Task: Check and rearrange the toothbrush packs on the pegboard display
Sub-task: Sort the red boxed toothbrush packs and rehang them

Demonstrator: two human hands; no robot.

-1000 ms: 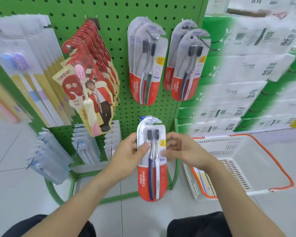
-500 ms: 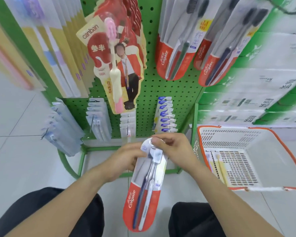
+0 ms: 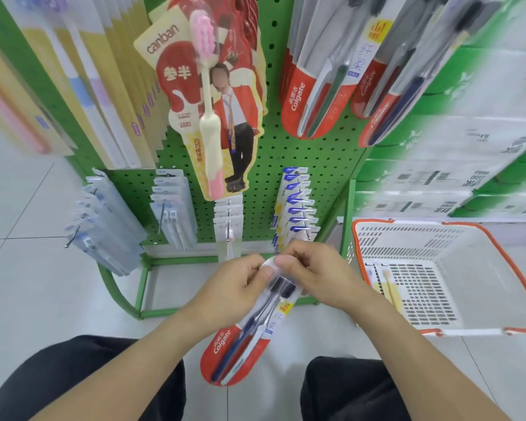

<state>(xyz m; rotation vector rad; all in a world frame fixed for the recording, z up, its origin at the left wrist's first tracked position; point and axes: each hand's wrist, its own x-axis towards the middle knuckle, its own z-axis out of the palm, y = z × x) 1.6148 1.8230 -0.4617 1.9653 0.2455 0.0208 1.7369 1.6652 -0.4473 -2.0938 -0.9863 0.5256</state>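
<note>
A red Colgate twin toothbrush pack [image 3: 240, 344] hangs tilted below my hands, low in front of the green pegboard [image 3: 301, 159]. My left hand [image 3: 234, 287] and my right hand [image 3: 313, 275] both pinch the pack's clear top end, thumbs on its front. Two more groups of Colgate packs [image 3: 319, 89] hang on pegs at the upper right. A red and cream Canban pack [image 3: 207, 110] with a pink brush hangs upper centre. Small blue-and-white packs [image 3: 295, 208] hang just behind my hands.
A white basket with an orange rim [image 3: 498, 265] stands on the floor at right, holding a few yellow brush packs [image 3: 386, 287]. Green-and-white boxes [image 3: 468, 147] are stacked behind it. Pale packs [image 3: 104, 226] jut out at lower left. The green stand frame [image 3: 143, 287] sits on the tiled floor.
The pack has come down from upright in front of the board to a tilted hold near my knees. Both hands shifted from its sides to its top end. My view dropped downward.
</note>
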